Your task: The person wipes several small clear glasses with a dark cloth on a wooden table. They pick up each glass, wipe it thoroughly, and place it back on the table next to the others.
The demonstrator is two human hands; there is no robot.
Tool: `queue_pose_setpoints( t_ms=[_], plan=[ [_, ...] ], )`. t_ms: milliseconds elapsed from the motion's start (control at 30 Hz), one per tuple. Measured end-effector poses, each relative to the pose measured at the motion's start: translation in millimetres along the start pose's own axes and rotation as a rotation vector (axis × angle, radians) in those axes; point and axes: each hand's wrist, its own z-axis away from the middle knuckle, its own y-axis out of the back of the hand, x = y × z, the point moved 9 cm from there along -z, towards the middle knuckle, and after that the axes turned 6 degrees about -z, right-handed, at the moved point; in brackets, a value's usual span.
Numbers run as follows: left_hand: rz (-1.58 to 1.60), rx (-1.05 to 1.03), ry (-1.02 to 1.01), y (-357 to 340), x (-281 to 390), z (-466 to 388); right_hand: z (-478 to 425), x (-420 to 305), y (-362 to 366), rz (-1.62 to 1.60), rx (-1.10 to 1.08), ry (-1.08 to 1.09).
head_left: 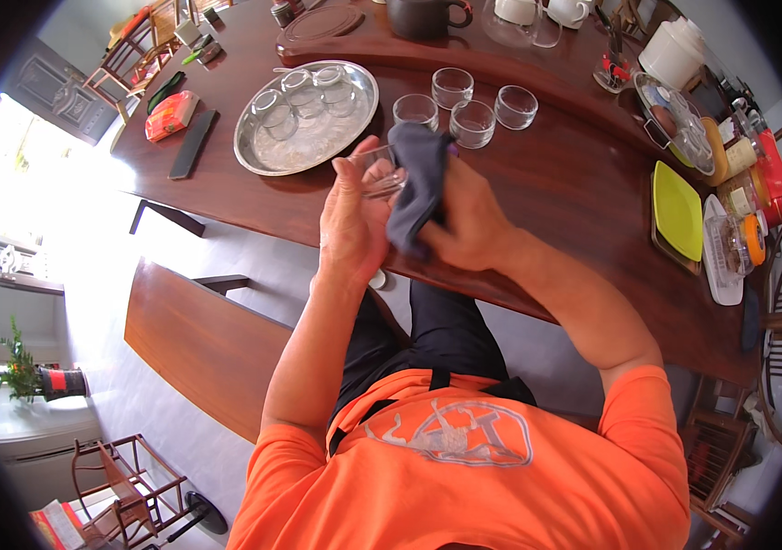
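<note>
A clear glass cup (378, 172) is in my left hand (355, 216), tilted over the table's near edge. My right hand (470, 216) grips a dark grey cloth (415, 185), which covers the cup's right side; the cloth and the fingers are slightly blurred. Just beyond the cloth stand several clear glass cups (472, 124) close together on the dark wooden table (569, 199). To their left lies an oval metal tray (246, 155) with three small glass cups (279, 124) on it, seemingly with handles.
Left of the tray are a dark flat bar (193, 144) and a red packet (171, 117). A raised wooden board (391, 51) bears a dark teapot (425, 15). On the right sit a yellow-green tray (678, 212), a white dish (715, 247) and jars. A wooden bench (205, 344) stands lower left.
</note>
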Motion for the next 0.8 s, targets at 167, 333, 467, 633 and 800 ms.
queue_pose_setpoints(
  t_ms=[167,333,467,633,800],
  plan=[
    [-0.322,-0.001,0.093,-2,-12,16,5,-18,-13,0.489,-0.043,0.113],
    [-0.15,0.077,0.1,-3,-17,15,3,-19,-15,0.578,-0.061,0.174],
    [0.051,0.106,0.102,11,-28,9,5,-30,-22,0.727,-0.026,0.392],
    [0.268,-0.001,0.182,2,-24,11,8,-46,-17,0.651,-0.032,0.489],
    [0.448,-0.119,0.063,17,-19,4,1,-17,11,0.419,0.15,0.314]
  ],
)
